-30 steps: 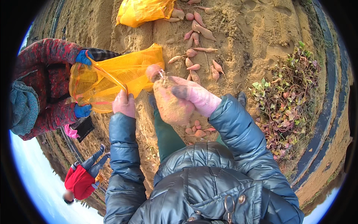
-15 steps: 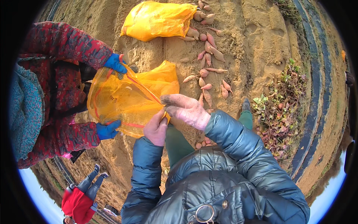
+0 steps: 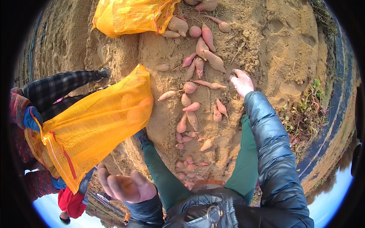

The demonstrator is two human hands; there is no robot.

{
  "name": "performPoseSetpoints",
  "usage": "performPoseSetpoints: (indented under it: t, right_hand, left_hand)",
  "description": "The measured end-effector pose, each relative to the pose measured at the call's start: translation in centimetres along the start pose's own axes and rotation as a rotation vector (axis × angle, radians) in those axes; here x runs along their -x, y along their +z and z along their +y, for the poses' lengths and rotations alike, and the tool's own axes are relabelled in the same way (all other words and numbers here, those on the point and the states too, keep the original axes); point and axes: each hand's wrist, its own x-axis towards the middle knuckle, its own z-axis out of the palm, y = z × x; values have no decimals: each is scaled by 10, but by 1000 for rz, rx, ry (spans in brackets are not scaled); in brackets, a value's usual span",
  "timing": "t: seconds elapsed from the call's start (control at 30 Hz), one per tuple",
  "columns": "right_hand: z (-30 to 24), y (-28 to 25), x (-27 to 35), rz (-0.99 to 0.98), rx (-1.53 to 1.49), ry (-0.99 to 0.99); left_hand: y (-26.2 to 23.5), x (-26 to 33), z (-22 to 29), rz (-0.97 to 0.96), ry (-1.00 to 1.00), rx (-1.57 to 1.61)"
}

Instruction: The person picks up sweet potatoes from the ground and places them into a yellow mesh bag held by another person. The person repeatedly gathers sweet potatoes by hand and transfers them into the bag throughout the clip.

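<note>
My left hand [image 3: 127,187], in a pale pink glove with dark fingers, is open, with fingers apart and nothing in it. It is beside the lower edge of an orange mesh bag [image 3: 102,117]. A co-worker's blue-gloved hands [image 3: 32,118] hold that bag at its mouth; rounded shapes bulge in its far end. My right hand [image 3: 242,82] reaches low over the soil, open and holding nothing. Nearest to it are a pinkish sweet potato [image 3: 215,60] and a thin tapering sweet potato [image 3: 209,84], both apart from its fingers.
Sweet potatoes [image 3: 192,121] lie in a row up the sandy soil, smaller ones between my legs. A second orange mesh bag [image 3: 129,17] lies on its side at the far left. Leafy vines [image 3: 304,114] and black plastic sheeting [image 3: 334,102] run along the right. Another person in red [image 3: 71,203] is behind.
Both my hands have let go of the mesh bag's mouth. My right hand has moved right, toward the sweet potatoes; my left has drawn back. The co-worker has moved the bag left.
</note>
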Motion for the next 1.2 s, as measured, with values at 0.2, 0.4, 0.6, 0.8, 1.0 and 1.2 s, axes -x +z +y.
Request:
performPoseSetpoints:
  t: [0.2,0.4,0.6,0.8,1.0,1.2]
  right_hand:
    - [-12,66,-108,126,459,-164]
    - [14,116,-113,90,507,-194]
    - [11,119,26,-482,-280,64]
    - [-11,125,59,-946,-326,-34]
    - [-23,87,-98,-30,-268,-82]
    - [-48,91,-160,222,155,-212]
  left_hand:
    - [92,101,9,-869,-164,583]
    - [134,157,-30,-1126,-486,415]
    - [227,158,-30,-1010,-1435,1085]
    - [243,176,-39,-1041,-1724,1442]
    - [226,176,-107,-857,-1836,1293]
    - [322,168,-140,-959,-1326,788]
